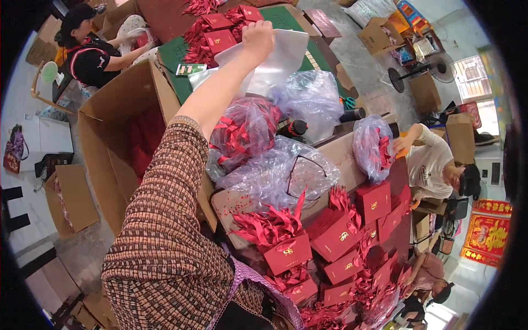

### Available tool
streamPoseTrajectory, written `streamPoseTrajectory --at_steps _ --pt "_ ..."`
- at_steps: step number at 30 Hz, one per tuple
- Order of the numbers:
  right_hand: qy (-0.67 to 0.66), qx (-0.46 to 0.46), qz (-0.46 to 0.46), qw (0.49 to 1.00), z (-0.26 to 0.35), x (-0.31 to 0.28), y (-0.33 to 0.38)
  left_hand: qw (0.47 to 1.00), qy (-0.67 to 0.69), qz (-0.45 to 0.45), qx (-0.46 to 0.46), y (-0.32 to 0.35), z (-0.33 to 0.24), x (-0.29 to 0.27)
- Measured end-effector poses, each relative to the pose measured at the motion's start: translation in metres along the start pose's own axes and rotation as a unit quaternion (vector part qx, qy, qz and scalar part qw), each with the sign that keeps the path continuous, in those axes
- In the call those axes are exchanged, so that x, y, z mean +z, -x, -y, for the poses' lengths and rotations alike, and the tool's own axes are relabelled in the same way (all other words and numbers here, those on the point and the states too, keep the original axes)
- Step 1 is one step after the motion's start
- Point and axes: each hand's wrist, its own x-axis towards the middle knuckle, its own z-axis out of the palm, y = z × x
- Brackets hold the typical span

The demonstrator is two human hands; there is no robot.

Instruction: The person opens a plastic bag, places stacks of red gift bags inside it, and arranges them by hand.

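Observation:
My left hand (258,41), at the end of a brown checked sleeve, reaches across to the far side of the table. Its fingers are closed on a clear plastic sheet (289,52), flat and see-through, perhaps a bag; more of it spreads under my wrist. Just beyond lie red gift boxes (220,39) with red ribbons on a green mat (280,17). Under my forearm sits a clear bag of red ribboned items (246,126). My right hand does not show.
A large open carton (102,146) with red contents stands at left. Red boxes (287,253) crowd the near right. Eyeglasses (291,175) rest on crumpled plastic (261,170). Scissors (348,103) lie farther off. Co-workers sit at left (91,55) and right (432,165), one touching a filled bag (374,148).

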Motion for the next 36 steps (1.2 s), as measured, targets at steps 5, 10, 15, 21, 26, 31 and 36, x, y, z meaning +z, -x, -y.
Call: streamPoseTrajectory --at_steps 5,10,15,21,26,31,36 --pt "-0.013 -0.006 -0.018 1.0 -0.004 -0.012 0.007 0.995 0.094 0.02 -0.035 -0.01 -0.024 -0.047" --pt "-0.024 -0.013 -0.031 0.999 -0.009 -0.03 0.014 0.915 0.396 0.035 0.069 0.025 -0.106 -0.122" --pt "-0.373 0.148 0.167 0.901 0.214 -0.015 0.033 0.846 0.457 0.012 0.273 0.112 -0.196 -0.223" --pt "-0.595 0.133 0.449 0.654 0.367 0.052 0.07 0.767 0.445 0.127 0.444 0.253 -0.247 -0.304" --pt "-0.589 0.226 0.347 0.694 0.304 0.065 0.057 0.69 0.532 0.222 0.437 0.301 -0.247 -0.338" --pt "-0.637 0.209 0.298 0.679 0.253 0.045 0.048 0.77 0.548 0.197 0.26 0.275 -0.233 -0.348" --pt "-0.681 0.186 0.263 0.658 0.218 0.02 0.038 0.671 0.569 0.474 -0.019 0.276 -0.276 -0.337"
